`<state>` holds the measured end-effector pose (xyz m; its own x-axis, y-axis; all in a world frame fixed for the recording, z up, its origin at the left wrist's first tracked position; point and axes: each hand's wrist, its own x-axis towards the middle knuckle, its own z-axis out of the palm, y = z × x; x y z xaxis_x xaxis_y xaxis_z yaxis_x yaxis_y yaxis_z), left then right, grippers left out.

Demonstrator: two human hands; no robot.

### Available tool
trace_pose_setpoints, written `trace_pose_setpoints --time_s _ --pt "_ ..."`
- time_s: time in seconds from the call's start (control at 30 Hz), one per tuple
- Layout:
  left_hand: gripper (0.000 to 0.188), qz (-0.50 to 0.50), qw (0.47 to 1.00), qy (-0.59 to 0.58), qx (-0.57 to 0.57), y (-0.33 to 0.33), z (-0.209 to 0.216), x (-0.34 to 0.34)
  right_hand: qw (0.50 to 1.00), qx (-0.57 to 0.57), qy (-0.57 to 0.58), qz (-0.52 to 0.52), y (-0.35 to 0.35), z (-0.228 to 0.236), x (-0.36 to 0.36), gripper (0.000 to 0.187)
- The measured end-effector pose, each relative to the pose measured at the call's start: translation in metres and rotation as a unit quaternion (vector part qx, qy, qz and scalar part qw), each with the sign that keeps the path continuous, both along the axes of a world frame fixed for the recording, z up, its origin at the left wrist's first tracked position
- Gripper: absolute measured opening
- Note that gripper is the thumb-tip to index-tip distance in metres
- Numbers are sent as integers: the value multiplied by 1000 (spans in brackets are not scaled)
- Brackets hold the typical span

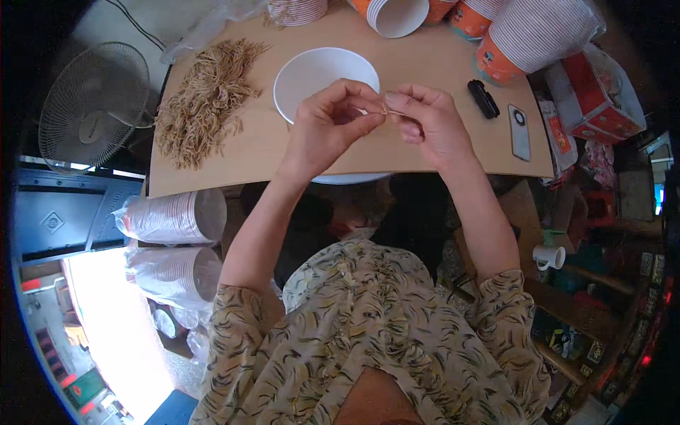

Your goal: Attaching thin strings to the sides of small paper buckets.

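Observation:
My left hand (327, 129) and my right hand (435, 126) are raised close together over the table (255, 159). Both are closed in a pinch on a thin tan cord (386, 111); most of it is hidden by the fingers. Behind my left hand stands a white bowl (301, 74), partly covered by that hand. A heap of tan twisted cords (205, 103) lies on the table's left side, looking like the same material as the piece between my fingertips.
A fan (94, 106) stands left of the table. Stacked paper tubs (531, 42) fill the back right, with more wrapped stacks (170, 218) below left. A black object (483, 99) and a phone (519, 132) lie on the right; a mug (549, 256) is lower right.

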<state>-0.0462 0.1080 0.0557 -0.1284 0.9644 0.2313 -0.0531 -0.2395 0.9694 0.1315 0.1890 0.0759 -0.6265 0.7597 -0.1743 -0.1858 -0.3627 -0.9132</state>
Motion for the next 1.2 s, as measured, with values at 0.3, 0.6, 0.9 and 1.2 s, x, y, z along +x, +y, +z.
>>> trace_pose_setpoints --time_s 0.3,0.6,0.9,1.2 --pt "13 119 983 119 80 -5 -11 14 998 43 -47 1 1 0 -2 11" --pt "11 121 970 179 110 -8 -7 11 985 106 -135 18 1 7 -4 9" --pt "10 12 1000 15 9 0 -9 -13 987 137 -60 49 15 15 9 17" --pt "20 -87 982 -101 -134 1 1 -26 951 292 -94 29 10 9 2 21"
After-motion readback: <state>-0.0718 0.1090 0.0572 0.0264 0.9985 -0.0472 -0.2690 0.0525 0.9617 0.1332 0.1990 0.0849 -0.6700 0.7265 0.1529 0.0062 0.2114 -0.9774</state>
